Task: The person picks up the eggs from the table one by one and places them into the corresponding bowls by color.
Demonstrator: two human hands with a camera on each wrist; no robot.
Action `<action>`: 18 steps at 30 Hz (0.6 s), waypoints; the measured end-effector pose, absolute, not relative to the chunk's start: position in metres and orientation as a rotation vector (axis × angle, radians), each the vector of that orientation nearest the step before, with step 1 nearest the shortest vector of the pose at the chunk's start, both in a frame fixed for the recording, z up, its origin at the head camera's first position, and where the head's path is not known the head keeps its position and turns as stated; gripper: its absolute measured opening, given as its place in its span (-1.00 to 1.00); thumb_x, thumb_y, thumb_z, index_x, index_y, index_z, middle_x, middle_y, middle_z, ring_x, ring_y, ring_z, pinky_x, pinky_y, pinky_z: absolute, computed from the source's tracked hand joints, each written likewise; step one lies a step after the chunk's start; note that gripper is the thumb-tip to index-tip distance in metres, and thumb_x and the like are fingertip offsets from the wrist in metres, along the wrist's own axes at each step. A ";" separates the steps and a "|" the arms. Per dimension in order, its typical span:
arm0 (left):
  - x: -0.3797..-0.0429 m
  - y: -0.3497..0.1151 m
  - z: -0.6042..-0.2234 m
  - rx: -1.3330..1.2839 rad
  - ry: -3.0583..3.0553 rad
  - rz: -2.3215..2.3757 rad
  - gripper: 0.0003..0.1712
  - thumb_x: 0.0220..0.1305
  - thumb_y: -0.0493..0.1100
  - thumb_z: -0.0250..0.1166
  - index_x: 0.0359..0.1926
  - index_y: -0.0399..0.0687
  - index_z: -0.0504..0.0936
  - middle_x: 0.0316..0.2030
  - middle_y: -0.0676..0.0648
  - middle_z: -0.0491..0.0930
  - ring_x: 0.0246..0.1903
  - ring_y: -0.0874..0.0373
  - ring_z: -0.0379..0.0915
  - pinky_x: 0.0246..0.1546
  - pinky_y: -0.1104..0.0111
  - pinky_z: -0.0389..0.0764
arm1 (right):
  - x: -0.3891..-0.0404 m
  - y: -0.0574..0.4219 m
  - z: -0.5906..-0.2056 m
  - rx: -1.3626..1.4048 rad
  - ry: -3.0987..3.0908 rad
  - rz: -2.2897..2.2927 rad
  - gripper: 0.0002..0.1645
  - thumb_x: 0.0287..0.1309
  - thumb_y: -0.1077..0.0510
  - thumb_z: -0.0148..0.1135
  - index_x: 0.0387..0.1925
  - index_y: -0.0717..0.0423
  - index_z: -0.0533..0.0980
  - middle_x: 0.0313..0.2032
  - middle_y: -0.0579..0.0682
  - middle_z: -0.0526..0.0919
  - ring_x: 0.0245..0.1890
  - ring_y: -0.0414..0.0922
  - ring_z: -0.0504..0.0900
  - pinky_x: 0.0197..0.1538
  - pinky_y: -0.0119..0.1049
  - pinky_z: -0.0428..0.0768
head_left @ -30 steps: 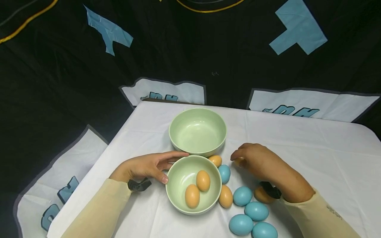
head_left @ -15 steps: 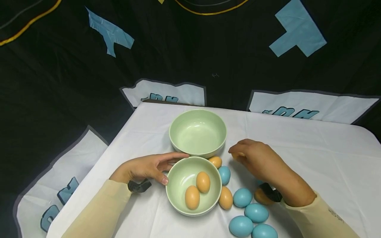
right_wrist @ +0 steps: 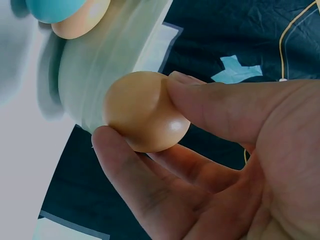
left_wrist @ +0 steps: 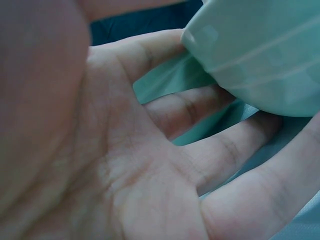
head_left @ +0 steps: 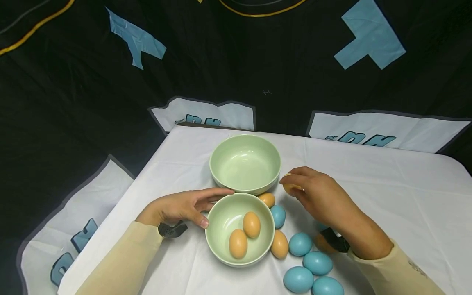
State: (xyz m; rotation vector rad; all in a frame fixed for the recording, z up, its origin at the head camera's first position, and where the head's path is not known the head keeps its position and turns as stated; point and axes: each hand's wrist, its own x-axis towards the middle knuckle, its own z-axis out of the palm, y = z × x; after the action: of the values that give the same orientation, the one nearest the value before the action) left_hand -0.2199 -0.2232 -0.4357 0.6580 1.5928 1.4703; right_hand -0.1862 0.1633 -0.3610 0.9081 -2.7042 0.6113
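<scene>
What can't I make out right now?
Head: an orange egg and a blue egg, mostly hidden by the right wrist.
Head: the lowest blue egg, cut off by the bottom edge.
Head: dark print on the right sleeve, too small to read.
Left wrist: some fingertips of the left hand, behind the near bowl.

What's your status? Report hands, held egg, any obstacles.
Left hand touching near bowl. Right hand pinching orange egg, right of far bowl. No blockage seen; loose eggs right of near bowl.
</scene>
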 end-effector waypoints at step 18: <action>-0.222 -0.223 -0.436 0.692 1.604 1.455 0.11 0.13 -0.21 0.57 0.63 0.23 0.22 0.62 0.01 0.18 0.55 -0.05 0.25 0.43 0.25 0.47 | -0.178 0.148 -0.350 0.930 -2.686 0.725 -0.62 0.24 0.26 0.49 0.06 -0.12 0.74 0.08 -0.03 0.74 0.01 -0.04 0.78 0.06 -0.08 0.76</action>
State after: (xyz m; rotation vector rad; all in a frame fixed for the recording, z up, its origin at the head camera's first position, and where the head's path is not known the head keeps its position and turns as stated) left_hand -0.2219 -0.2227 -0.4362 0.6923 1.6038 1.4552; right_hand -0.1775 0.1482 -0.3504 0.9297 -2.6860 0.7248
